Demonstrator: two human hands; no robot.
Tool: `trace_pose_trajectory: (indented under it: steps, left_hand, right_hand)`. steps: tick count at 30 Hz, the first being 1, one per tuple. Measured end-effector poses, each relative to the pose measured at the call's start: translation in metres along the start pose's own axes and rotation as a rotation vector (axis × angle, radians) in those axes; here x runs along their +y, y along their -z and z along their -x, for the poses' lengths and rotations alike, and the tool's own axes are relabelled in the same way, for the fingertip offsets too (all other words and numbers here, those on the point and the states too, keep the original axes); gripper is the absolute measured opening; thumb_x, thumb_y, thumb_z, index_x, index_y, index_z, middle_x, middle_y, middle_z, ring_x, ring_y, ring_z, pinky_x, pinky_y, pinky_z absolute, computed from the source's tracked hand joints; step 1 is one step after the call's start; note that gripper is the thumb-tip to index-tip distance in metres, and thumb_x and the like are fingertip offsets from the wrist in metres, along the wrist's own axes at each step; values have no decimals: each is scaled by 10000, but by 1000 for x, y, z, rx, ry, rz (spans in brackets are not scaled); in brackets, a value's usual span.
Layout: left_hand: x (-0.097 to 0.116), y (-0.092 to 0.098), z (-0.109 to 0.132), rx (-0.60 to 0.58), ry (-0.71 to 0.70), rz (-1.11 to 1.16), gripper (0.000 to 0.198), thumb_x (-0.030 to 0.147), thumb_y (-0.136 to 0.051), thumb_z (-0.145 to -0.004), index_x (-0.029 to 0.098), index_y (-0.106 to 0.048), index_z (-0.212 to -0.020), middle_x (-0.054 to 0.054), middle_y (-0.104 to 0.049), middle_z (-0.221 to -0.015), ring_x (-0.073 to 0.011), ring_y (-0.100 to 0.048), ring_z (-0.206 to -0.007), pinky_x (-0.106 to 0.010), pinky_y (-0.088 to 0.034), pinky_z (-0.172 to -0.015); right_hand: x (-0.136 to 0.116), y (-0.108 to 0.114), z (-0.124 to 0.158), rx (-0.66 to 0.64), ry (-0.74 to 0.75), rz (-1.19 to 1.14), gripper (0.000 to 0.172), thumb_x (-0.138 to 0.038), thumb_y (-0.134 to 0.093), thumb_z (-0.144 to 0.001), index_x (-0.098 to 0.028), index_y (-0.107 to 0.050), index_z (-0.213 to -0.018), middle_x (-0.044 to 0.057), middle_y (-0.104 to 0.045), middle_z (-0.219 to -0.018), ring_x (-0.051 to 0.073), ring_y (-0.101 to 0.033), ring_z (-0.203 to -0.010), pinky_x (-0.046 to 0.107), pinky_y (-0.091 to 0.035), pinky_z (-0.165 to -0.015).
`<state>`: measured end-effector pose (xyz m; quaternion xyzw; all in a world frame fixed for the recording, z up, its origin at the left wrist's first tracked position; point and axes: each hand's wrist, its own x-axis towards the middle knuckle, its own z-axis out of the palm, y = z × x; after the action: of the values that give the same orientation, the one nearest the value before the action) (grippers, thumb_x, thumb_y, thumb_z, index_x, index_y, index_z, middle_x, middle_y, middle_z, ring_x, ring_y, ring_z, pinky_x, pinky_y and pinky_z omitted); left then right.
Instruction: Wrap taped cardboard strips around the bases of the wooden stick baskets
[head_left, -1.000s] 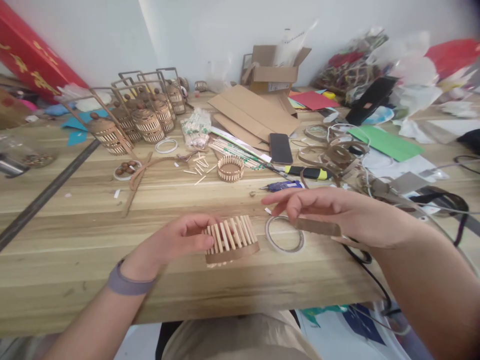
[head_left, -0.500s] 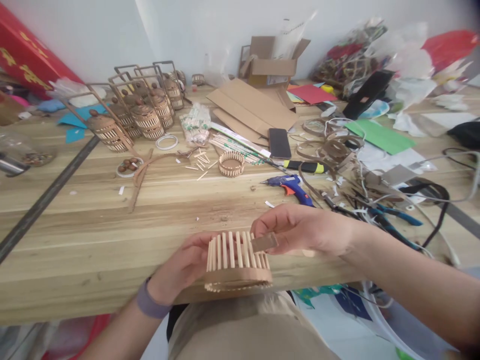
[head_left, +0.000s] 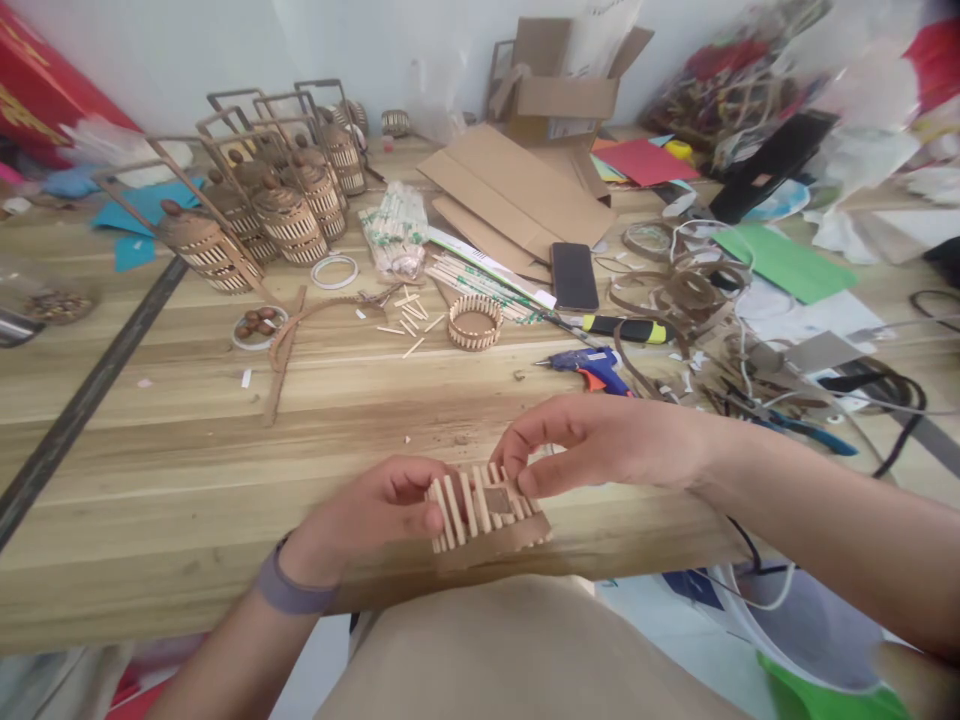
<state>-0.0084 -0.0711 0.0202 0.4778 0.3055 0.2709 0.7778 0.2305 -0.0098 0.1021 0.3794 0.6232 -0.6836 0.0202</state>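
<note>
My left hand (head_left: pixel 390 505) grips the left side of a small ring of upright wooden sticks (head_left: pixel 457 515), its thumb on the outer face. A flat brown band runs round the ring's lower edge, and the ring is tilted. My right hand (head_left: pixel 577 450) is closed at the ring's right side, with thumb and fingers pinching the end of a brown strip (head_left: pixel 496 500). The strip lies across the sticks, partly hidden by my fingers. A second stick ring (head_left: pixel 475 322) stands farther off on the table, near several loose short sticks (head_left: pixel 409 318).
Several finished stick lanterns (head_left: pixel 292 220) with tall handles stand at the back left. A blue glue gun (head_left: pixel 589 368), a phone (head_left: pixel 574 276), a yellow-black marker (head_left: pixel 628 329) and coiled brown strips (head_left: pixel 694 285) lie to the right. A bowl of brown beads (head_left: pixel 259 325) sits left.
The stick ring has tilted and shifted slightly right. My left thumb now shows on its outer face. The brown strip has gone from my right fingertips to lying against the sticks.
</note>
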Motion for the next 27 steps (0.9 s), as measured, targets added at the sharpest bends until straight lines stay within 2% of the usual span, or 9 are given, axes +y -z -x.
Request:
trace_pose_trajectory:
  steps: [3,6,9,13,16,18,22,24,27]
  left_hand:
    - [-5,15,-1,-41,15,20,453,592,-782,-710,151,-707,-780,-35,-676,-796,-174,-594,-718,-286,-480,-722]
    - [-5,25,-5,-81,-3,-17,433,584,-772,-732,157,-718,-771,-68,-696,-912,-225,-625,-851,-337,-478,-825]
    - [0,27,-10,-86,-19,-66,438,612,-742,-747,180,-727,-824,-72,-694,-996,-255,-616,-967,-371,-446,-909]
    - [11,19,-18,-86,95,-110,456,635,-746,-719,193,-708,-823,-9,-649,-815,-187,-579,-778,-314,-448,-780]
    - [15,11,-24,-81,127,-89,429,602,-723,-764,180,-649,-777,29,-566,-712,-132,-499,-669,-257,-408,-674]
    - [15,8,-25,-75,121,-84,439,605,-695,-792,172,-623,-784,27,-542,-719,-127,-476,-671,-246,-387,-652]
    - [14,4,-21,-78,140,-201,411,579,-601,-872,169,-622,-851,17,-523,-749,-140,-456,-693,-247,-352,-632]
    - [15,2,-16,-51,146,-309,408,557,-508,-927,176,-597,-808,29,-472,-705,-137,-421,-664,-246,-324,-602]
    - [17,-4,-10,52,126,-399,446,543,-421,-964,193,-529,-709,36,-420,-658,-139,-403,-644,-249,-323,-597]
  right_hand:
    - [5,6,-4,-17,-24,-8,121,-310,-665,-786,-190,-655,-770,-22,-616,-777,116,-507,-713,250,-392,-671]
    - [8,8,-10,-36,-15,-22,146,-335,-697,-773,-193,-666,-776,-24,-624,-756,126,-522,-730,264,-405,-701]
    - [8,7,-15,-40,-25,-97,143,-330,-719,-753,-198,-666,-769,-28,-636,-763,121,-530,-727,258,-411,-690]
    - [7,7,-19,-29,-86,-162,144,-319,-709,-745,-193,-645,-767,-44,-600,-714,92,-483,-635,231,-368,-589]
    - [9,10,-21,-22,-90,-141,158,-334,-676,-765,-184,-628,-769,-54,-561,-676,77,-415,-567,232,-302,-527]
    - [11,13,-21,23,-72,-65,193,-376,-660,-777,-185,-642,-798,-38,-592,-714,88,-431,-587,239,-296,-530]
    - [13,19,-16,202,-6,169,270,-471,-617,-801,-204,-654,-780,15,-695,-985,151,-560,-783,265,-386,-648]
    - [13,21,-12,222,-52,273,307,-511,-594,-807,-214,-663,-776,18,-704,-972,172,-577,-798,277,-400,-665]
    - [13,22,-5,222,-132,425,325,-534,-578,-807,-226,-684,-795,12,-697,-858,175,-572,-734,281,-392,-634]
